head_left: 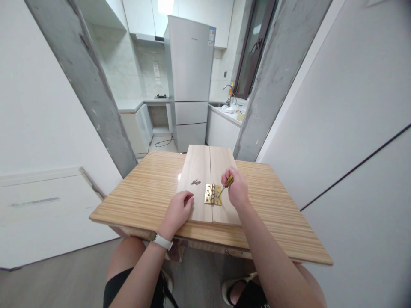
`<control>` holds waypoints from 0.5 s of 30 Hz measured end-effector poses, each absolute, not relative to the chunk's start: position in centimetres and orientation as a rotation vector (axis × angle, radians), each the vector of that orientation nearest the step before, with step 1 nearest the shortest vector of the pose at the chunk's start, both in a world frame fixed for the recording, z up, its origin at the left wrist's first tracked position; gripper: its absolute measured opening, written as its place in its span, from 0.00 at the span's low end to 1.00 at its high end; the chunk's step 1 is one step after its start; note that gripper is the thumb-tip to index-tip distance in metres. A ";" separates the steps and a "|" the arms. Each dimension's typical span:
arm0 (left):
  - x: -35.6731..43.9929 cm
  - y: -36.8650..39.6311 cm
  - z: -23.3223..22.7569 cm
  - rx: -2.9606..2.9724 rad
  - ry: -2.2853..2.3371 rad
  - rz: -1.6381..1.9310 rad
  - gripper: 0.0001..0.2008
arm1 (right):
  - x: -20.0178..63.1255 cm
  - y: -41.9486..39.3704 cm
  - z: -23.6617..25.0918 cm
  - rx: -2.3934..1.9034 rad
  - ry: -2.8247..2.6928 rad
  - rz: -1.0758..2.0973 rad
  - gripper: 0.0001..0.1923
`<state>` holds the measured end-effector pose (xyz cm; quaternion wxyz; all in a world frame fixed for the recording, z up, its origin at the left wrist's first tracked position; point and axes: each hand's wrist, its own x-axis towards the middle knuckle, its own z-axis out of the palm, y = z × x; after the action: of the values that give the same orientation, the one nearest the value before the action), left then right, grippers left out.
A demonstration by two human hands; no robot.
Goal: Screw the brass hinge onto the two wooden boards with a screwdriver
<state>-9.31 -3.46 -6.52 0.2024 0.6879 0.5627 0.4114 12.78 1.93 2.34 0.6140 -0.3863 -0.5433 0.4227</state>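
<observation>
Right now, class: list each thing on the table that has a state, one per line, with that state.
hinge: open flat across the seam of the two boards
screwdriver: gripped in right hand, tip at hinge
loose screws: lying on left board
left hand: resting on left board, holding nothing

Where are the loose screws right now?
In the head view, the loose screws lie on the left wooden board, just left of the brass hinge and a little beyond the left hand.
</observation>
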 end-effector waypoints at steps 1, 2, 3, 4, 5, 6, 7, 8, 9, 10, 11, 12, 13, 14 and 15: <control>-9.3 -3.5 -6.5 1.920 1.571 1.145 0.09 | 12.7 1.9 2.7 -0.894 -1.291 0.974 0.21; -9.3 -3.5 -6.5 1.919 1.572 1.143 0.10 | 12.5 1.8 3.0 -0.894 -1.306 0.970 0.20; -9.3 -3.5 -6.4 1.918 1.573 1.142 0.10 | 12.3 1.7 3.3 -0.900 -1.307 0.961 0.19; -9.2 -3.5 -6.4 1.917 1.572 1.143 0.09 | 11.9 1.5 3.5 -0.922 -1.290 0.942 0.18; -9.1 -3.4 -6.3 1.915 1.568 1.147 0.09 | 11.5 1.4 3.7 -0.952 -1.257 0.916 0.18; -8.9 -3.2 -6.2 1.914 1.561 1.150 0.09 | 11.0 1.3 3.8 -0.982 -1.213 0.885 0.19; -8.6 -3.0 -6.0 1.915 1.551 1.158 0.09 | 10.4 1.3 3.8 -1.007 -1.167 0.858 0.21; -8.3 -2.8 -5.7 1.917 1.534 1.168 0.09 | 9.9 1.3 3.8 -1.027 -1.123 0.840 0.24; -7.9 -2.5 -5.3 1.922 1.514 1.177 0.09 | 9.4 1.3 3.8 -1.044 -1.080 0.830 0.25; -7.5 -2.2 -4.9 1.926 1.490 1.195 0.08 | 8.9 1.4 3.8 -1.059 -1.038 0.825 0.27; -7.0 -1.9 -4.3 1.935 1.453 1.204 0.08 | 8.6 1.5 3.8 -1.071 -0.998 0.823 0.28; -6.5 -1.6 -3.7 1.936 1.417 1.210 0.08 | 8.3 1.6 3.8 -1.083 -0.962 0.818 0.28; -6.1 -1.3 -3.1 1.935 1.379 1.209 0.09 | 8.1 1.7 3.8 -1.093 -0.934 0.811 0.28; -5.7 -1.1 -2.4 1.928 1.340 1.207 0.09 | 7.9 1.7 3.9 -1.102 -0.914 0.799 0.28; -5.3 -0.9 -1.8 1.924 1.293 1.189 0.09 | 7.9 1.8 3.9 -1.109 -0.903 0.786 0.28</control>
<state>-5.33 -0.91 -1.76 0.2649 0.7121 0.4786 0.4401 7.85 1.76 3.93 0.6851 -0.4951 -0.4030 0.3509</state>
